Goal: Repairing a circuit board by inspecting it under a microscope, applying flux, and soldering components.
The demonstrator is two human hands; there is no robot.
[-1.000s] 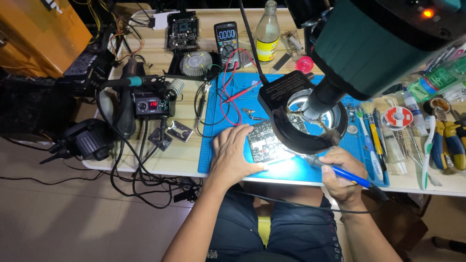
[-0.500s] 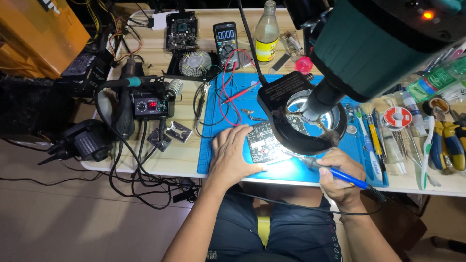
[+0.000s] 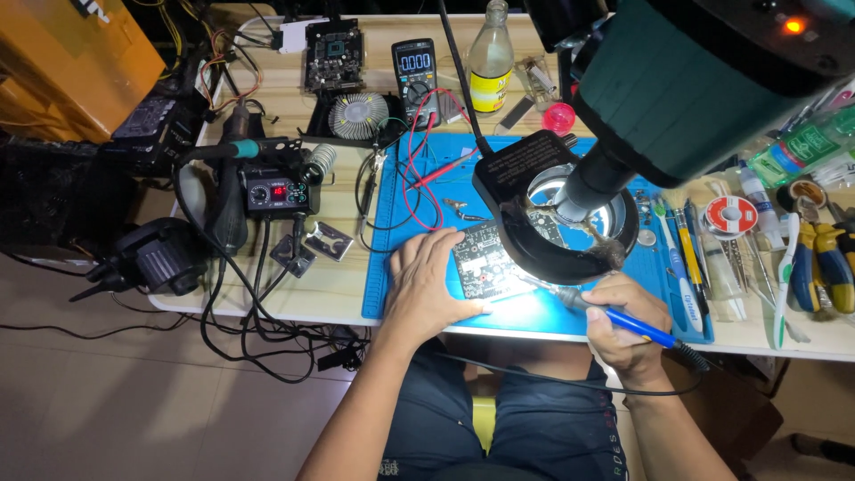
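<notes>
On the blue mat (image 3: 392,285), the left hand (image 3: 427,285) lies flat holding the circuit board (image 3: 481,260), while the right hand (image 3: 626,325), fingers closed round the soldering iron (image 3: 623,321), points its tip leftward at the board.

Pale wooden table (image 3: 343,289) across the frame's middle, a blue work mat (image 3: 392,267) spread over its centre with a circuit board (image 3: 485,258) and red test leads (image 3: 419,169) lying on it. Toward upper centre: a multimeter (image 3: 416,76), a round finned heatsink (image 3: 358,114), a glass bottle (image 3: 491,67). Left of the mat, a soldering station (image 3: 274,189) amid black cables; at far right, a solder spool (image 3: 730,214), pliers (image 3: 824,258) and a row of hand tools.
</notes>
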